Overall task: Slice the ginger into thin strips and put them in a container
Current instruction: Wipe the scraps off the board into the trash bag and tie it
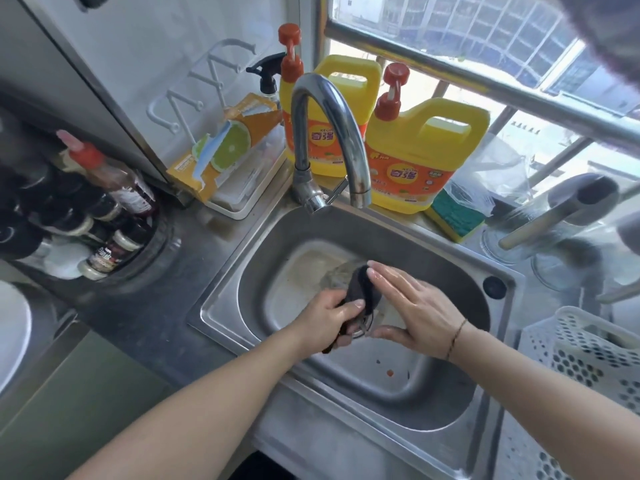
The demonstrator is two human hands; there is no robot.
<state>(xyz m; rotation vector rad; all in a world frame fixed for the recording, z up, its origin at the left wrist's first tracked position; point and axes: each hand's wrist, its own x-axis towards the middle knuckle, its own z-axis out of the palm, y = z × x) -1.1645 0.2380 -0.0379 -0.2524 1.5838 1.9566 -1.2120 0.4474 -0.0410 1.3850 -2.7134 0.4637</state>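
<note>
Head view: over the sink [221,306], left hand [325,315] curled round a dark object [360,289], thumb on top, gripping it near the lower end; too blurred to name, possibly a knife handle or a scrubbing pad. Right hand [412,303] flat, fingers straight and together, wet, pressed against the dark object's right side, thumb spread below. Tap [329,133] arching above and beyond both hands; no stream clearly visible. Two yellow bottles [415,157] behind the tap, sponge [453,216] beyond the right hand, white basket [588,355] to the right of the right wrist. Ginger not in sight anywhere, nor a container for it; slicing apparently not yet begun. Step in hand, by judgement: rinsing the held thing. Best done low over the basin, under the spout, grip firm with the left, flat right palm wiping away from any edge, fingertips kept clear of a possible blade. Slippery wet skin a risk: slow strokes, then a shake dry.
</note>
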